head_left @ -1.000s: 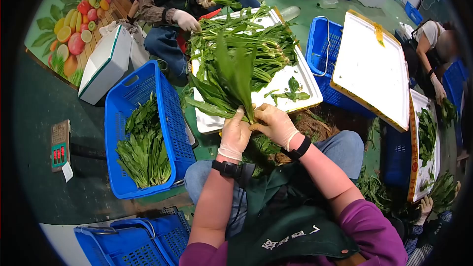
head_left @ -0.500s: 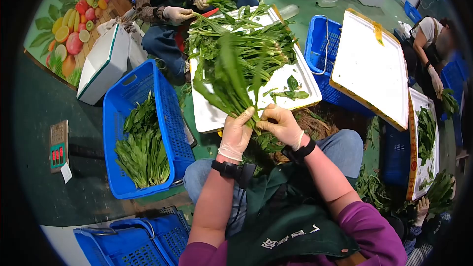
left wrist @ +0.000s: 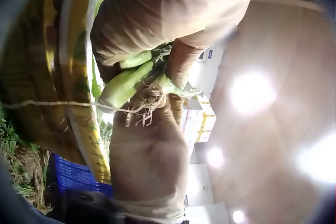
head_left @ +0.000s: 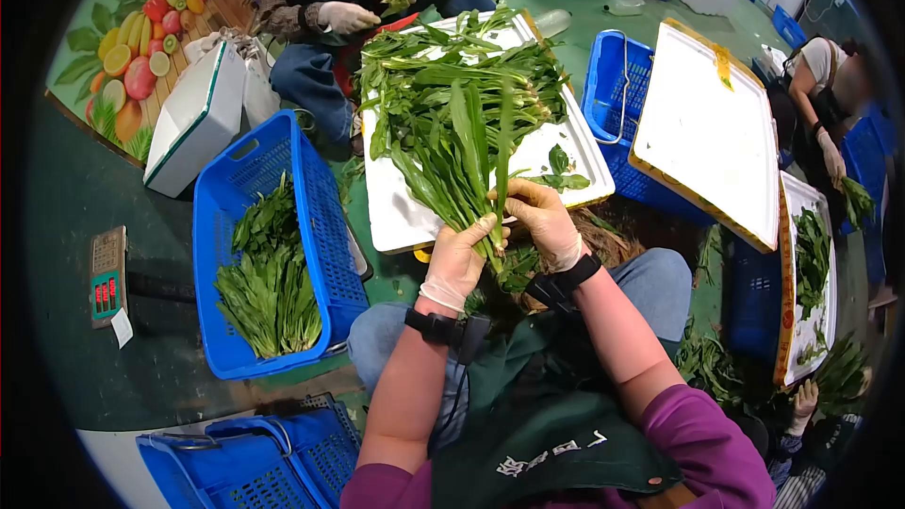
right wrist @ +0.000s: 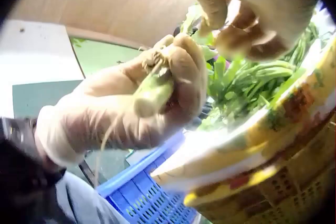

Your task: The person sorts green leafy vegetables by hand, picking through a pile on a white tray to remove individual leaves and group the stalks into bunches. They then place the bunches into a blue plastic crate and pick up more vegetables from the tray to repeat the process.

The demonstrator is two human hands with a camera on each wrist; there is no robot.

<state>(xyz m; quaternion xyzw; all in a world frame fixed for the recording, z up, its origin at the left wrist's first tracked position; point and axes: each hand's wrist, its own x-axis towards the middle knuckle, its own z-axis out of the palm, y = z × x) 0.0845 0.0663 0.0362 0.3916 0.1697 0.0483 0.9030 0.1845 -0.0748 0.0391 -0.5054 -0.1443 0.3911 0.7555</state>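
My gloved left hand (head_left: 452, 259) grips a bunch of long leafy greens (head_left: 443, 170) around the stem bases, leaves fanned up over the white foam lid. In the left wrist view, pale stem ends (left wrist: 126, 85) and thin roots (left wrist: 152, 98) poke out of that hand's grip. My gloved right hand (head_left: 539, 217) is just right of the bunch, fingers curled, pinching one long upright leaf (head_left: 505, 127) low down. In the right wrist view, its fingertips partly hide the stalk.
More greens (head_left: 471, 66) are heaped on the foam lid (head_left: 401, 226) ahead. A blue basket (head_left: 335, 217) with greens stands left, beside a scale (head_left: 108, 278). Another foam lid (head_left: 707, 132) leans on a blue crate at right. A person (head_left: 325, 0) sorts greens opposite; others work at right.
The bunch has tilted and spread, and my right hand has moved slightly up and right from the stem bases with one leaf. The person opposite has drawn their hands together at some greens.
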